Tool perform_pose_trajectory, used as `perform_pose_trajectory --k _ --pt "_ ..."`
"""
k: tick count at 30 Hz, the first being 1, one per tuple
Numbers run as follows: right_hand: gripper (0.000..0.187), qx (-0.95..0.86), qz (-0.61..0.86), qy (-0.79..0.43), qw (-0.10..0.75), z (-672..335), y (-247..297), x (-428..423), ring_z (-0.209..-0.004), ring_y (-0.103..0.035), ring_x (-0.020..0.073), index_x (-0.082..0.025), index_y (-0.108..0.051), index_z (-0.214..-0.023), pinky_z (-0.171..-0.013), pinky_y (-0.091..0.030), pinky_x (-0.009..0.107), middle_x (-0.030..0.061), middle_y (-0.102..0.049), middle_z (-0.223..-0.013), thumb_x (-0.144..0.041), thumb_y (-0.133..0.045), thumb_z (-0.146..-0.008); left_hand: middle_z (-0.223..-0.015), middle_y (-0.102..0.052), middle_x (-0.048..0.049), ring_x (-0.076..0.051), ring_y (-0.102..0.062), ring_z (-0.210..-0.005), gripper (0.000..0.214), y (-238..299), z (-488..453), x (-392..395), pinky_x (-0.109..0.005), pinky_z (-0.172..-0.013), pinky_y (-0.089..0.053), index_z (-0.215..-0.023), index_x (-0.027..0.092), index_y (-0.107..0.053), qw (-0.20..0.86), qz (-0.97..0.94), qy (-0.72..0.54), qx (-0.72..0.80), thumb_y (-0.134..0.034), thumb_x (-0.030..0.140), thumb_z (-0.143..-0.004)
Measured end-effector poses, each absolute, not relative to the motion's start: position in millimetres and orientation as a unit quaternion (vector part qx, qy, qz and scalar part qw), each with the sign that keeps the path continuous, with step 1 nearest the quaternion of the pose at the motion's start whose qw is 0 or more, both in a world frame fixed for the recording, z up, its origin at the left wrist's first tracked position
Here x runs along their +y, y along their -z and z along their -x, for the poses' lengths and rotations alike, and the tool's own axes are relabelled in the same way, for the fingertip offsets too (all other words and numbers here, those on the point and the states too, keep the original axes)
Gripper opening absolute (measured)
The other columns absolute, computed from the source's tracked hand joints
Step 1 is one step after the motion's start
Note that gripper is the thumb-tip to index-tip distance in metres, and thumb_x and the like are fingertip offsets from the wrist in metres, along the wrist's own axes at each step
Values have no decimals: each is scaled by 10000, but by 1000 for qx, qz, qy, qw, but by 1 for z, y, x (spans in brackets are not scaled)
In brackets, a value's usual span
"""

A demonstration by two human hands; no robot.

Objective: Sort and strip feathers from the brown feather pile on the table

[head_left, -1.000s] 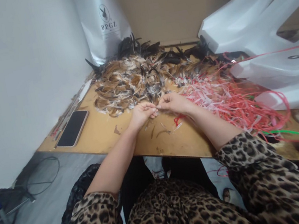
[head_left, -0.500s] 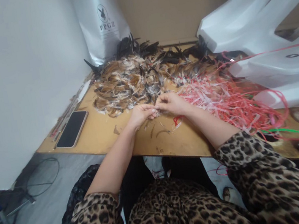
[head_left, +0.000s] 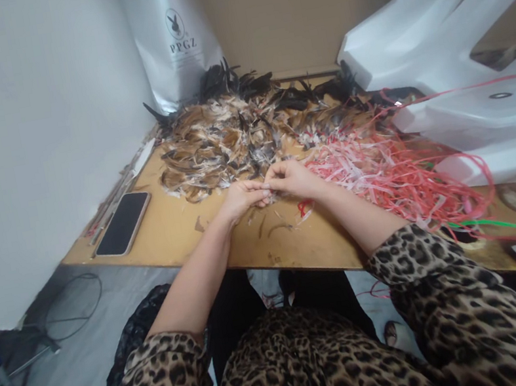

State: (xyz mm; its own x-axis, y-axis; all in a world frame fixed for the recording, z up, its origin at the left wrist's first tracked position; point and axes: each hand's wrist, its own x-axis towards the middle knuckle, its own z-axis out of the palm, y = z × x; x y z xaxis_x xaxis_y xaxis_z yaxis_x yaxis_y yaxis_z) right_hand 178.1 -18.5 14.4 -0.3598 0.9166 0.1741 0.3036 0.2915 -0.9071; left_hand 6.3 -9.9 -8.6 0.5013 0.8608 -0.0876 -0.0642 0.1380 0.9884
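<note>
My left hand (head_left: 242,198) and my right hand (head_left: 293,179) meet fingertip to fingertip just above the wooden table (head_left: 178,223). Both are pinched closed on something small between them that I cannot make out. Right behind them lies a broad pile of brown, white and black feathers (head_left: 223,139). A tangle of red and pink strips (head_left: 384,174) spreads to the right of my right hand. A few loose feather bits (head_left: 279,228) lie on the table under my wrists.
A black phone (head_left: 123,223) lies at the table's left edge beside thin sticks (head_left: 113,195). A silver bag (head_left: 175,34) stands at the back. White moulded foam (head_left: 457,51) fills the right side. A green cord (head_left: 488,224) crosses the near right corner.
Both hands stay pinched together at the same spot; only the view has shifted slightly.
</note>
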Motion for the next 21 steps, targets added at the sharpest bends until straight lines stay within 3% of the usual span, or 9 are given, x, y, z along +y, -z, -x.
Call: perform_pose_trajectory --k 7,12,21 --pt "279 -660 436 -469 393 -180 -17 -18 -548 -542 96 -113 -631 -708 -547 -436 223 26 -634 -632 -388 -649 -664 -577 -634 -40 -74 -567 -488 285 11 -6 -9 -185 -503 -455 -723 84 -648 665 -540 -374 355 -765 297 -573" --pt "271 -677 457 -467 337 -191 -22 -18 -591 -562 102 -110 -667 -754 -600 -452 232 42 -667 -690 -356 -665 -643 -614 -647 -36 -75 -583 -502 313 10 -7 -10 -171 -493 -456 -714 93 -628 681 -511 -392 348 -779 313 -551" --pt "263 -716 472 -427 288 -189 -24 -22 -535 -509 76 -105 -687 -764 -524 -393 193 26 -651 -644 -336 -612 -667 -614 -644 -44 -77 -584 -502 290 6 -9 -13 -176 -495 -459 -714 81 -610 679 -510 -394 353 -769 276 -570"
